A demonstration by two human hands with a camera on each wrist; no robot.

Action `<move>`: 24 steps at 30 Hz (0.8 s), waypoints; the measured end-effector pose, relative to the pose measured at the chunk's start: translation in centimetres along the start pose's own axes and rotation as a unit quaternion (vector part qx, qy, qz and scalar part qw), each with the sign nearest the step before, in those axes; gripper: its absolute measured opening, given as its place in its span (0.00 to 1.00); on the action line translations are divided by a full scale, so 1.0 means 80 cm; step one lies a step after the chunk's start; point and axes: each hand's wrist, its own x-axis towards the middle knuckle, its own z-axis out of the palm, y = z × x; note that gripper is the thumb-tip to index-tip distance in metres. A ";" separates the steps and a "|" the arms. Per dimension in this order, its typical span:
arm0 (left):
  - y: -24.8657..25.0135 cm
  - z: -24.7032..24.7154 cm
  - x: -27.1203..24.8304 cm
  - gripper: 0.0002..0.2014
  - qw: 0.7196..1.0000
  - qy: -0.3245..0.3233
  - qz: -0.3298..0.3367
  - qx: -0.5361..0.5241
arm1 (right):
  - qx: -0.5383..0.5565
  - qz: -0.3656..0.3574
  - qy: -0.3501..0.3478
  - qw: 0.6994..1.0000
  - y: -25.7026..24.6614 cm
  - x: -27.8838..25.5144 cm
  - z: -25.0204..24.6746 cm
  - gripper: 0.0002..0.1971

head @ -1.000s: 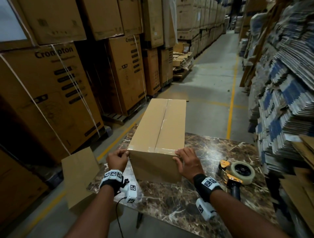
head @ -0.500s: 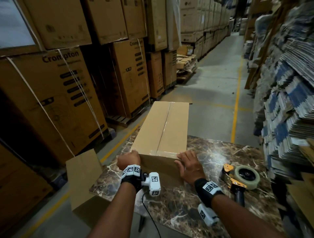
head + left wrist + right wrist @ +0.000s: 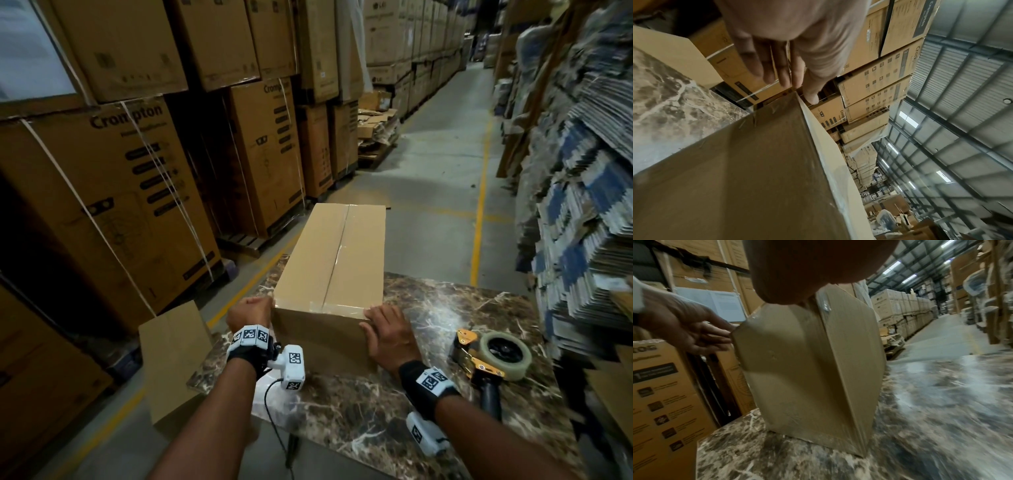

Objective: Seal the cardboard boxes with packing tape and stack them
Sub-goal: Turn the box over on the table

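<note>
Cardboard box (image 3: pixel 334 267) on marble surface (image 3: pixel 445 342), long axis toward 12 o'clock, taped seam on top. Left hand (image 3: pixel 249 313) and right hand (image 3: pixel 385 334) flank near corners, fingers straight, pressing; tape dispenser (image 3: pixel 493 356) at 3 o'clock, right hand nearer.

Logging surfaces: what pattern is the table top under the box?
Dark brown marble with white veins on the table top; head view shows it best.
</note>
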 end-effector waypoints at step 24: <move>-0.015 -0.002 0.054 0.13 0.991 -0.126 -0.046 -0.014 | -0.039 -0.125 -0.155 0.979 -0.130 0.081 0.084 0.23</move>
